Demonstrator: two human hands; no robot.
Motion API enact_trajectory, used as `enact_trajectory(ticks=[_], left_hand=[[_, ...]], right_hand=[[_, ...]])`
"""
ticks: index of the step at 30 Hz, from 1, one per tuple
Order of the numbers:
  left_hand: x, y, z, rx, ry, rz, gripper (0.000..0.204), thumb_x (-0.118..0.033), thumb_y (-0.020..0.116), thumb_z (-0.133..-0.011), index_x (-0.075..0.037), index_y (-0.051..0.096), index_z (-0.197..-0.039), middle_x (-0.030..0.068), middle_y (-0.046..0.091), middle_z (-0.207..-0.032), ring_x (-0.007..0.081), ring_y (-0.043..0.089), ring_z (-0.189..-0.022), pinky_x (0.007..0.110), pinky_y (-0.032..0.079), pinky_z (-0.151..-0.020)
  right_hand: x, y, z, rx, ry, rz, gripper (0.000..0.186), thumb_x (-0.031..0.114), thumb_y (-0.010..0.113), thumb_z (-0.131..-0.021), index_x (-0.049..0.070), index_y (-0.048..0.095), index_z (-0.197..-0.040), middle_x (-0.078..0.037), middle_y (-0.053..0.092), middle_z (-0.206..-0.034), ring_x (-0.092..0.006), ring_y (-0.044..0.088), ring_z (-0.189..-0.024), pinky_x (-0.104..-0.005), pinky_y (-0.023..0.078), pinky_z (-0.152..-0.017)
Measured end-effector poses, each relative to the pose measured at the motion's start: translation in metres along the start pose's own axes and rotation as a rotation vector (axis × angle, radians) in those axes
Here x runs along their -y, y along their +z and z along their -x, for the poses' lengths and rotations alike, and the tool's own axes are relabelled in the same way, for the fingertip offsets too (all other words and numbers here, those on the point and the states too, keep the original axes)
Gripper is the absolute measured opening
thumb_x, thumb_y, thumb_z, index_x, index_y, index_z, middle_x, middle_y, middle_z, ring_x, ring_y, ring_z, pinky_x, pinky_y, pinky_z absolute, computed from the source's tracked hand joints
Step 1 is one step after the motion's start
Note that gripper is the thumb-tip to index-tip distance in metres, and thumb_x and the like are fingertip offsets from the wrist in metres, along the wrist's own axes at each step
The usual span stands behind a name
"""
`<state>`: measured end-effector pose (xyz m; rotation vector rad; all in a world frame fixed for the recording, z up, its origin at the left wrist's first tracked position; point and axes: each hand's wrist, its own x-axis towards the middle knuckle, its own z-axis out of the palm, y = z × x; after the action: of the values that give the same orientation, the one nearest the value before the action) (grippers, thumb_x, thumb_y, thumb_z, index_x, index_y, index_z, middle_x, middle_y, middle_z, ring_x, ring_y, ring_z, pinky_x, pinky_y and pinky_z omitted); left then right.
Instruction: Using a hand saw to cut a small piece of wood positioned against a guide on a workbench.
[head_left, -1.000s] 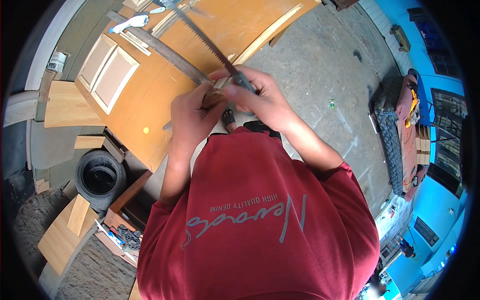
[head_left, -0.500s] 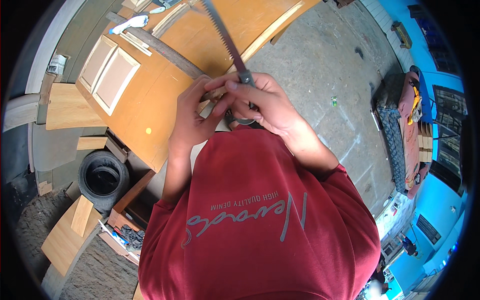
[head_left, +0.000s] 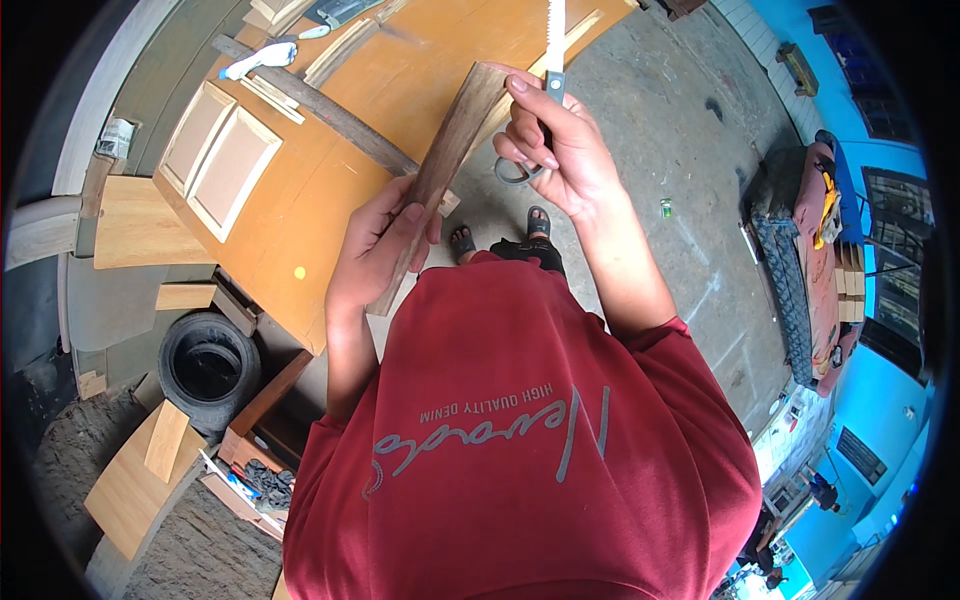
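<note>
A second ago our two hands were pressed together over the long toothed handsaw blade [head_left: 556,35], which slanted up to the left across the orange plywood sheet [head_left: 400,90]. We have since swung the blade round until it points straight up. Our hands have parted: our right hand [head_left: 555,150] now grips the saw's handle alone, raised to the right. Our left hand [head_left: 378,245] has dropped lower and now holds a narrow brown wooden strip [head_left: 440,165], tilted, its upper end reaching our right fingertips.
</note>
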<state>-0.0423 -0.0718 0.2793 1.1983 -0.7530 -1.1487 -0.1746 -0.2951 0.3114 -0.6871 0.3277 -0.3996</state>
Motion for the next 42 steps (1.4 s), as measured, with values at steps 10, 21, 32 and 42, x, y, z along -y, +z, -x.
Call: enact_trajectory(ticks=[10,21,32,42], left_hand=[[0.014,-0.007,-0.005,0.023,-0.018,0.130,0.043,-0.024,0.042,-0.116,0.005,0.052,-0.146,0.0122,0.070,-0.095,0.0137,0.062,-0.066,0.027,0.051,-0.064],[0.053,-0.002,-0.030,0.196,-0.188,0.298,0.066,-0.043,0.036,-0.114,0.004,0.038,-0.160,0.0286,0.060,-0.148,0.0336,0.065,-0.131,0.045,0.052,-0.109],[0.032,0.004,-0.036,0.242,-0.214,0.381,0.069,-0.018,0.051,-0.105,0.000,0.026,-0.167,0.0295,0.054,-0.155,0.0370,0.058,-0.141,0.047,0.050,-0.116],[0.037,0.000,-0.039,0.217,-0.228,0.400,0.069,-0.007,0.059,-0.102,0.001,0.031,-0.165,0.0284,0.055,-0.153,0.0371,0.061,-0.137,0.048,0.051,-0.114]], right_hand=[[-0.014,-0.002,-0.011,-0.089,-0.086,0.104,0.014,0.011,0.076,-0.101,0.004,0.071,-0.111,0.004,0.057,-0.063,-0.0045,0.044,-0.049,-0.0249,0.040,-0.056],[0.020,-0.014,-0.079,-0.245,-0.263,0.249,0.035,0.024,0.081,-0.099,-0.001,0.072,-0.121,0.008,0.050,-0.067,-0.0035,0.040,-0.056,-0.0234,0.036,-0.057],[0.026,-0.010,-0.113,-0.133,-0.226,0.368,0.038,0.025,0.080,-0.100,0.000,0.072,-0.127,0.007,0.055,-0.071,-0.0031,0.038,-0.053,-0.0242,0.036,-0.057],[0.015,-0.019,-0.120,-0.151,-0.179,0.367,0.036,0.019,0.076,-0.101,0.000,0.070,-0.131,0.007,0.058,-0.074,-0.0028,0.039,-0.054,-0.0242,0.036,-0.057]])
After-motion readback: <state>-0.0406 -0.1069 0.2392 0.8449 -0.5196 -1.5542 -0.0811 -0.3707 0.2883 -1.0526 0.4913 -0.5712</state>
